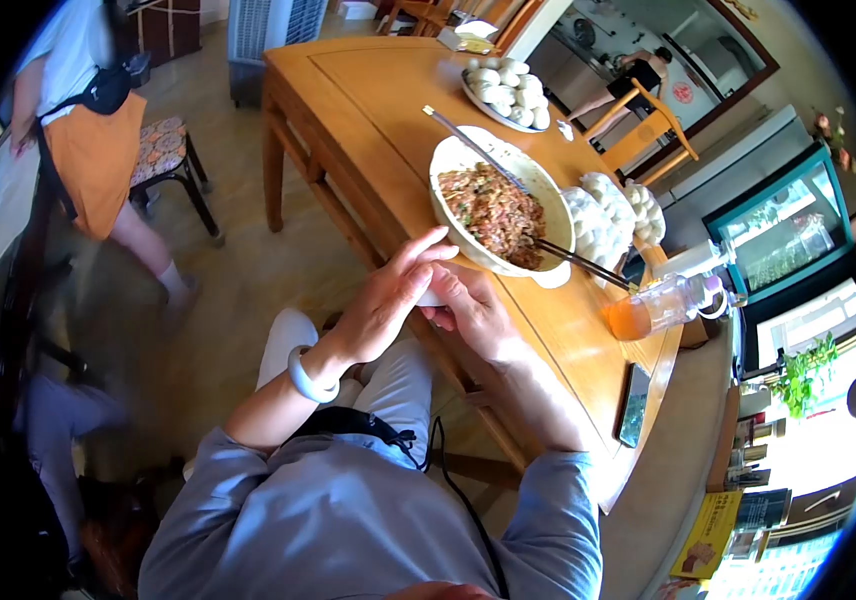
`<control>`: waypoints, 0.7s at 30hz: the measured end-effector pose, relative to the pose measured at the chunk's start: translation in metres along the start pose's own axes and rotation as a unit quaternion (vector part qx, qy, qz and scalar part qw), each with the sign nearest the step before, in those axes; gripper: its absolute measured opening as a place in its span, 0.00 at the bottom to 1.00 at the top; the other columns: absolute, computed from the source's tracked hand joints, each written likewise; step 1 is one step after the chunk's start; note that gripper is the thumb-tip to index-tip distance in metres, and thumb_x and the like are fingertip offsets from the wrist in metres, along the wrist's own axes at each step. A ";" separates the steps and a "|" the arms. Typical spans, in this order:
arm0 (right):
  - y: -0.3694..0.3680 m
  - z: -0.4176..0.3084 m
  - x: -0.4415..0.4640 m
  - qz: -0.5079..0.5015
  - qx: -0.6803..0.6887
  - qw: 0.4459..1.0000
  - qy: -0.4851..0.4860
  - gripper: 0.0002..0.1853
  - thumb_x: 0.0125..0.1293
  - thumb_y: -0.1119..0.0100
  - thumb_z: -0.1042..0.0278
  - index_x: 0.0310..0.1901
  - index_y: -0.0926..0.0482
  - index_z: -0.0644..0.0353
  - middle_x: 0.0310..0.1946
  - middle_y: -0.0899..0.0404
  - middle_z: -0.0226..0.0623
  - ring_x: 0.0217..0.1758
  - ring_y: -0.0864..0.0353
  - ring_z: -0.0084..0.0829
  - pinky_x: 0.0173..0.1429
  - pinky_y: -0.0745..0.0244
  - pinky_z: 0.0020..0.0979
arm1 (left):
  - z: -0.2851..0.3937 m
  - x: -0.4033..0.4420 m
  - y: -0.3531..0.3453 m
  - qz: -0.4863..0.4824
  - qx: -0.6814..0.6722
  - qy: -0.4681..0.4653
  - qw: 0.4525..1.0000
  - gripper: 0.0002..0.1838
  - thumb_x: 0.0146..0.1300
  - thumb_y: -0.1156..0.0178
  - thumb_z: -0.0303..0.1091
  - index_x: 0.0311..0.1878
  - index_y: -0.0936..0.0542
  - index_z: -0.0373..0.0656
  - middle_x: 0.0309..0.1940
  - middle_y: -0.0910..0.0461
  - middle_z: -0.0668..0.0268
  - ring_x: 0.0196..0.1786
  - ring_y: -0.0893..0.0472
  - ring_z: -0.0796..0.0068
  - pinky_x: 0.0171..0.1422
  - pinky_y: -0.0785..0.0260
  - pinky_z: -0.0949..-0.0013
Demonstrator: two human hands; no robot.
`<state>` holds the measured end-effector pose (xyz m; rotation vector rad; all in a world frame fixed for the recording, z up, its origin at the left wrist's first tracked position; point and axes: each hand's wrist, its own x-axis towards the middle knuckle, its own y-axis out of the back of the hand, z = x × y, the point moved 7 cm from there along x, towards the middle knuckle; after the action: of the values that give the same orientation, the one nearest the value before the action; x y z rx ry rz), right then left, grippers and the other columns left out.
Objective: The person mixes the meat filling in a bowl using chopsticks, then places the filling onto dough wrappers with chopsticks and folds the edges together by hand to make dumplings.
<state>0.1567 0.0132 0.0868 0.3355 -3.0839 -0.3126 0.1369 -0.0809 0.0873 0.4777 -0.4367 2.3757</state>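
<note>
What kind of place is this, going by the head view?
Likely a home dining area, perhaps a small eatery, opening onto a kitchen: a wooden table with a bowl of chopped filling, a potted plant by the window, and a person in the kitchen beyond.

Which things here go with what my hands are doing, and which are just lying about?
Likely in use:
- small white piece between left hand and right hand
- bowl of chopped mixture
- dark chopsticks

Seemingly just lying about:
- phone
- bottle with orange liquid
- patterned stool
</note>
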 end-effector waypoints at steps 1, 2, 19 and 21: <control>0.006 -0.003 -0.001 0.009 -0.045 0.999 0.016 0.21 0.71 0.59 0.53 0.39 0.25 0.65 0.22 0.26 0.31 0.25 0.28 0.22 0.29 0.33 0.24 | -0.002 0.003 -0.005 0.001 -0.010 -0.002 1.000 0.33 0.70 0.66 0.53 0.66 0.46 0.34 0.57 0.31 0.55 0.57 0.30 0.70 0.59 0.38 0.70; 0.012 -0.006 -0.003 0.018 -0.091 0.995 0.031 0.21 0.71 0.59 0.53 0.39 0.24 0.65 0.22 0.25 0.34 0.25 0.26 0.24 0.30 0.32 0.26 | -0.004 0.006 -0.010 0.001 -0.020 -0.004 1.000 0.33 0.70 0.66 0.54 0.67 0.47 0.34 0.57 0.32 0.55 0.56 0.30 0.70 0.59 0.38 0.70; 0.065 0.011 -0.033 -0.011 0.150 0.988 -0.041 0.21 0.69 0.56 0.48 0.42 0.26 0.59 0.27 0.29 0.27 0.29 0.32 0.16 0.30 0.37 0.17 | -0.006 0.040 -0.061 -0.024 0.168 -0.085 0.982 0.21 0.71 0.61 0.40 0.55 0.29 0.33 0.53 0.27 0.52 0.55 0.26 0.61 0.59 0.35 0.65; 0.068 0.014 -0.041 0.012 0.214 0.974 -0.069 0.18 0.68 0.53 0.49 0.41 0.26 0.56 0.28 0.29 0.26 0.29 0.33 0.15 0.29 0.39 0.16 | -0.007 0.042 -0.069 -0.010 0.185 -0.116 0.976 0.20 0.71 0.61 0.38 0.54 0.28 0.33 0.51 0.26 0.52 0.53 0.25 0.60 0.59 0.35 0.64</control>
<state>0.1822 0.0901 0.0865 0.2918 -3.2665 0.3531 0.1518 -0.0049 0.1122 0.9305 -0.0843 2.3966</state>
